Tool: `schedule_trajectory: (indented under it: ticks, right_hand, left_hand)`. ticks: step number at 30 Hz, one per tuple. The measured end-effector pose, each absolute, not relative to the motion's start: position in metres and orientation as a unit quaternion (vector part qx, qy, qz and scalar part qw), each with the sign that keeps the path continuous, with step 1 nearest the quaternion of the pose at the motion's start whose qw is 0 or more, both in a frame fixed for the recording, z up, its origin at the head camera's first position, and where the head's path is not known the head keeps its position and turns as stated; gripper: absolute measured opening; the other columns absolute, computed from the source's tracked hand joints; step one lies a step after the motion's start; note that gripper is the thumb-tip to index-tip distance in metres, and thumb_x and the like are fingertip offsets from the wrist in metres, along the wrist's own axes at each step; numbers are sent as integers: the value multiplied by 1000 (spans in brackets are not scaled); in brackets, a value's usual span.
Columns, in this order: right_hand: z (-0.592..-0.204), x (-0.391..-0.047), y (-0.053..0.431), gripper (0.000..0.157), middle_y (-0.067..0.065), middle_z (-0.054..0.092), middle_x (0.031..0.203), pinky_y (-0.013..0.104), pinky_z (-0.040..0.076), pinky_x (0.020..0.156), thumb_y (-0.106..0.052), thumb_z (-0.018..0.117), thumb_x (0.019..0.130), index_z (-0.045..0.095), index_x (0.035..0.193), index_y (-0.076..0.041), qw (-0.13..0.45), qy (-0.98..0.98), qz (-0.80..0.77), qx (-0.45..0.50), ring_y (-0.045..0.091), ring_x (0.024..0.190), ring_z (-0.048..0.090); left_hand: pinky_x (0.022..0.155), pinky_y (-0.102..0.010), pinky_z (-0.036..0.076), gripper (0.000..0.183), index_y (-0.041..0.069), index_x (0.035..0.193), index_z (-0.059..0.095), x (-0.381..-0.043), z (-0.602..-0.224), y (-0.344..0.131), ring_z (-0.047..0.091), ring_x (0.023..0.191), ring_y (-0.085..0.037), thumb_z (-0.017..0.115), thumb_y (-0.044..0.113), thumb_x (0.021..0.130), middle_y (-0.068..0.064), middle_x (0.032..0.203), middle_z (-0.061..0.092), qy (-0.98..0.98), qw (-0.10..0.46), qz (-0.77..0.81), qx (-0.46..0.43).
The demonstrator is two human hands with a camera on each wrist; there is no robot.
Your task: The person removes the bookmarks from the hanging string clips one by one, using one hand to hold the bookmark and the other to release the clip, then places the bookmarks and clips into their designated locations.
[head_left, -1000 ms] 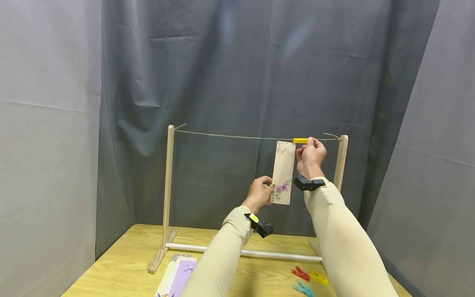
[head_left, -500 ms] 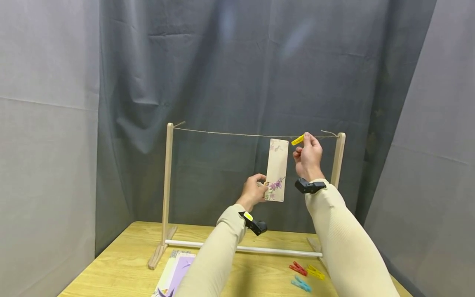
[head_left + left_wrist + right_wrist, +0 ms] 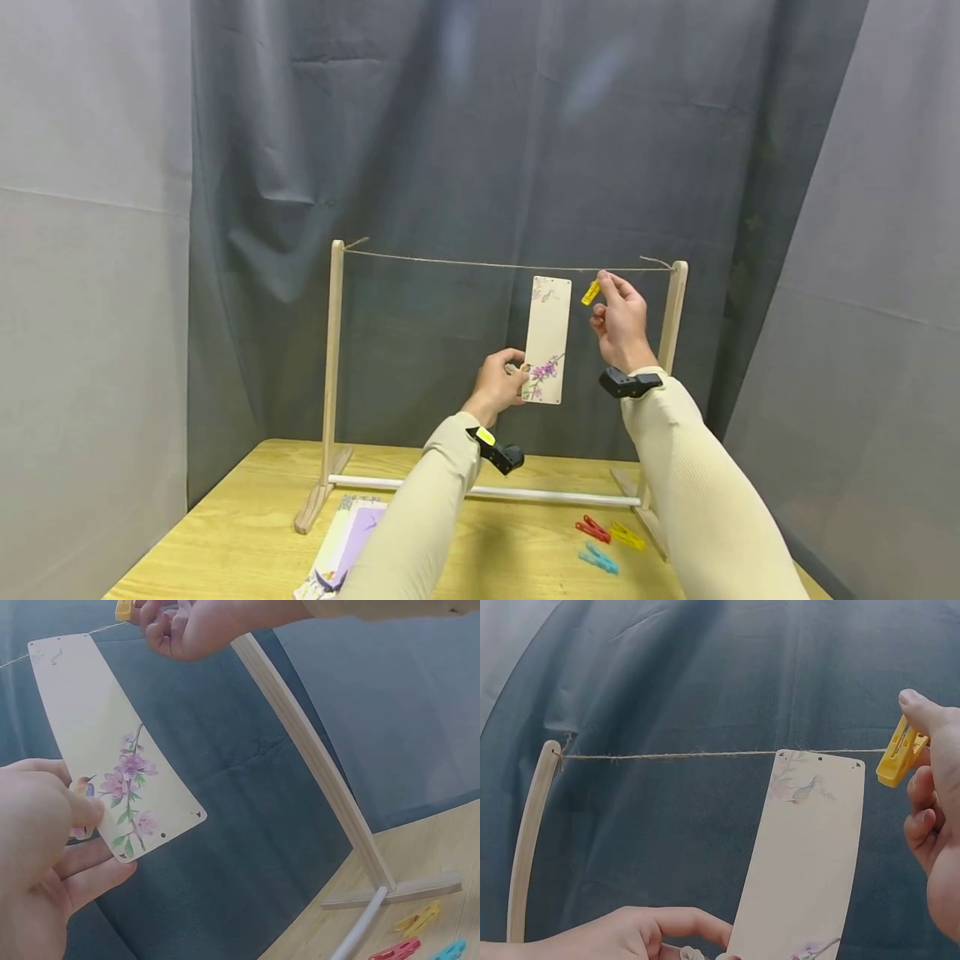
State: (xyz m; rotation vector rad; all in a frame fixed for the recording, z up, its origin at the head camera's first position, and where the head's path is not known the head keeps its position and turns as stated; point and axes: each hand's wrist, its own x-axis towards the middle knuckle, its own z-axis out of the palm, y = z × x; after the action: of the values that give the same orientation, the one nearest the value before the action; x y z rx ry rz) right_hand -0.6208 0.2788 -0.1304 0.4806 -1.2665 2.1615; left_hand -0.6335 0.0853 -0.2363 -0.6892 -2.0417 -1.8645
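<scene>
My left hand (image 3: 498, 383) pinches a cream card with purple flowers (image 3: 547, 333) by its lower left edge. The card stands upright, its top just below the string (image 3: 465, 263) in the head view. A yellow clothespin (image 3: 898, 754) is pinched between thumb and fingers of my right hand (image 3: 622, 325), to the right of the card's top. The clothespin's nose slants down and to the left, apart from the card. In the right wrist view the string runs level behind the card's top edge (image 3: 821, 759).
A wooden frame with two posts (image 3: 332, 358) and a white bottom bar (image 3: 555, 497) holds the string. On the table (image 3: 217, 508) lie red (image 3: 593, 528), yellow (image 3: 627, 536) and blue (image 3: 598, 558) clothespins. More cards (image 3: 348, 533) lie at the left, partly hidden by my left sleeve.
The yellow clothespin has turned from level along the string to pointing down-left. Card and both hands have shifted slightly left in the head view, as has the whole scene.
</scene>
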Motion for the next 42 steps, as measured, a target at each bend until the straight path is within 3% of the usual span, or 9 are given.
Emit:
schedule_trajectory:
  ticks: [15, 23, 27, 35, 42]
  right_hand:
    - [-141, -614, 291, 16, 0, 50, 101, 18, 32, 47, -24, 70, 102, 66, 110, -11, 283, -513, 783, 208, 5, 53, 37]
    - [-144, -611, 294, 15, -4, 58, 91, 18, 31, 45, -23, 72, 100, 69, 108, -11, 290, -521, 774, 211, 3, 50, 37]
    - [-151, -609, 298, 14, -6, 60, 87, 18, 30, 44, -22, 73, 99, 71, 108, -11, 297, -530, 767, 204, 3, 49, 38]
    - [-169, -601, 298, 21, -4, 64, 96, 18, 30, 44, -25, 75, 98, 74, 116, -14, 273, -586, 736, 202, 3, 51, 39]
    - [-183, -592, 296, 34, -2, 61, 100, 19, 28, 46, -31, 77, 96, 72, 124, -13, 256, -642, 697, 193, 5, 53, 38]
  left_hand:
    - [59, -33, 61, 30, 1, 123, 68, -625, -244, 77, 72, 73, -28, 64, -8, 95, -16, 89, 66, -690, 129, -657, -276]
    - [64, -39, 62, 33, 0, 127, 67, -622, -249, 67, 70, 72, -26, 65, -7, 95, -14, 89, 66, -694, 121, -650, -285]
    - [64, -37, 62, 34, 1, 129, 66, -620, -256, 64, 67, 70, -23, 66, -5, 95, -12, 87, 64, -695, 115, -650, -286]
    - [60, -33, 61, 34, 0, 128, 66, -617, -272, 51, 61, 63, -19, 66, -6, 95, -11, 84, 63, -694, 113, -652, -284]
    - [63, -36, 62, 32, -3, 128, 65, -612, -270, 39, 72, 74, -29, 64, -6, 96, -18, 93, 69, -679, 114, -665, -291]
